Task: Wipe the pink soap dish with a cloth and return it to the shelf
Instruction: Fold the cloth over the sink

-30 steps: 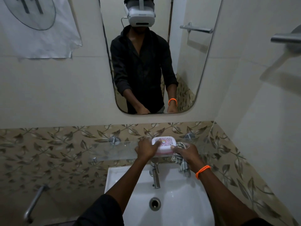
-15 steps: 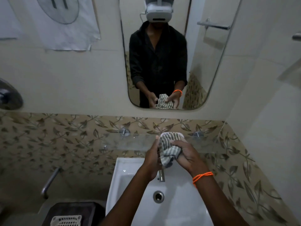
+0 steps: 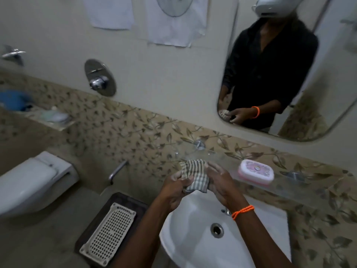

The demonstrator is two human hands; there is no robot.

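So, biggest thing in front of me is the white ceramic sink [image 3: 185, 225], smooth and glossy with a round metal drain. Above it runs a clear glass shelf [image 3: 301, 190], hard to make out against the leafy brown tile, held on by round chrome studs.

Sitting on that shelf, off to my right and well apart from my hands, is the pink soap dish [image 3: 256, 171]. It's a rounded oblong, pale pink plastic with a lighter patterned lid, lid on. Looks like it's back where it belongs, so I'd say the wiping part is done and I'm basically at the tidy-up stage.

Between my hands, over the front edge of the basin, is the cloth [image 3: 195, 176], a soft woven rag with grey and cream stripes, bunched up and floppy. My left hand [image 3: 174, 190] has its fingers curled shut around the lower corner of it. My right hand [image 3: 220, 183] is loose, fingers half spread, palm resting against the other side of the cloth rather than clamping it.

If I'm folding it, best to pinch two corners, let it hang flat, then fold, keeping it over the basin so drips go down the drain and my elbow stays clear of the shelf.
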